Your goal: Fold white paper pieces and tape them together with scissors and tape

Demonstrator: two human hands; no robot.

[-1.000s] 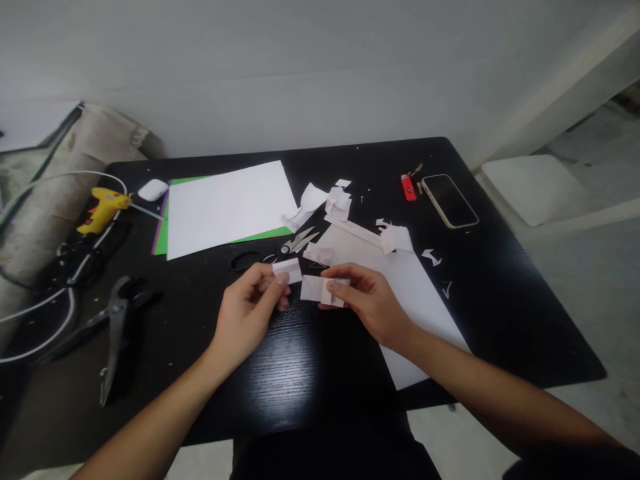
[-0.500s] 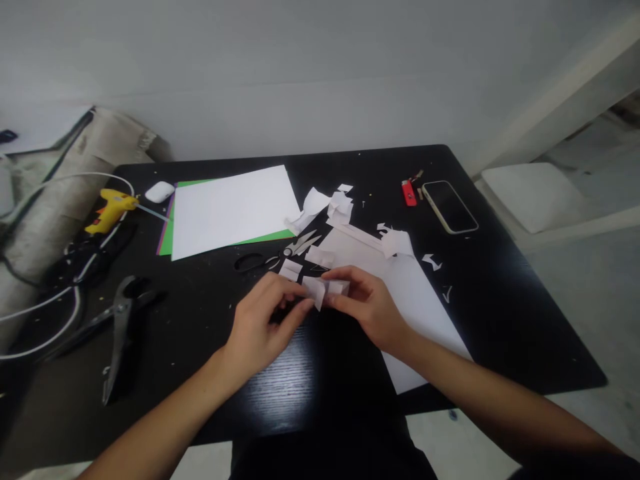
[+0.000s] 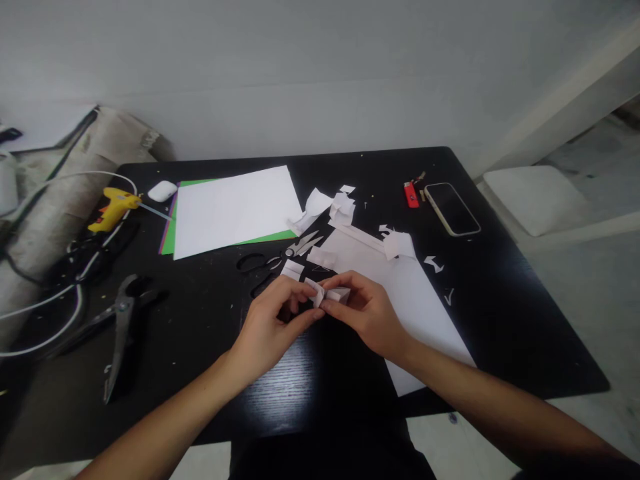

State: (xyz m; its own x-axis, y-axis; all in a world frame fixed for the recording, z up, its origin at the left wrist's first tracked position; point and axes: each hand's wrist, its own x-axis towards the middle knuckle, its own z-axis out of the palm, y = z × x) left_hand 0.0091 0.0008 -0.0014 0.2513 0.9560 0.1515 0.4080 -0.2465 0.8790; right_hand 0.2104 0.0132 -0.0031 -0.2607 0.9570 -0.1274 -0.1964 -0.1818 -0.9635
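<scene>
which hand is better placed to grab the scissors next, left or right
Probably the left hand: the scissors lie just beyond it, while the right hand is farther away. Both hands hold the small folded paper, so the left would first have to let go.

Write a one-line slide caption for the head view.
Left hand and right hand holding a small folded white paper at a black table, near scissors.
</scene>
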